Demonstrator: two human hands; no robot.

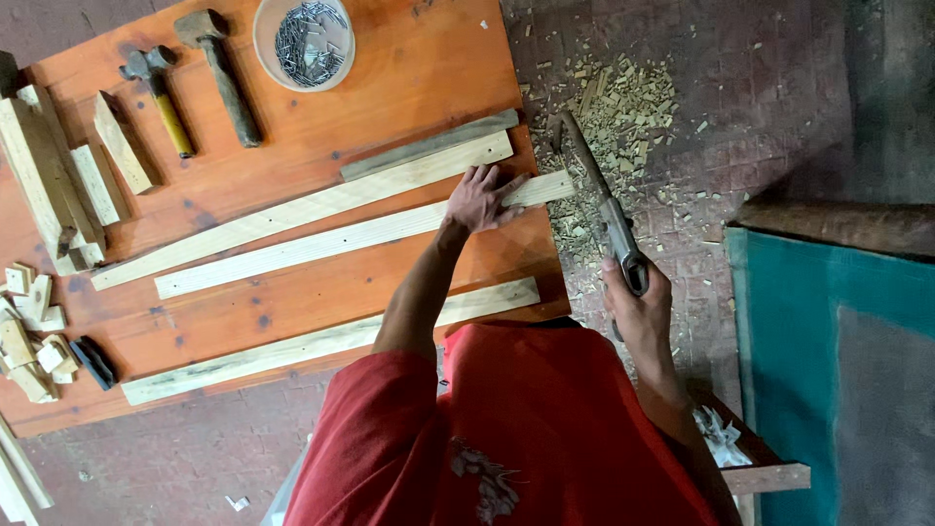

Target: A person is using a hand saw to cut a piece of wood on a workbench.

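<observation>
We press our left hand (479, 200), fingers spread flat, on the wood strip (360, 237) whose end juts past the surface's (292, 175) right edge, probably to steady it, while our right hand (638, 307) fingers clamp the saw (599, 200) handle.

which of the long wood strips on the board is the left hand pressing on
The left hand presses the second long strip, whose right end sticks out past the board's edge. The other strips lie untouched above and below it.
</observation>
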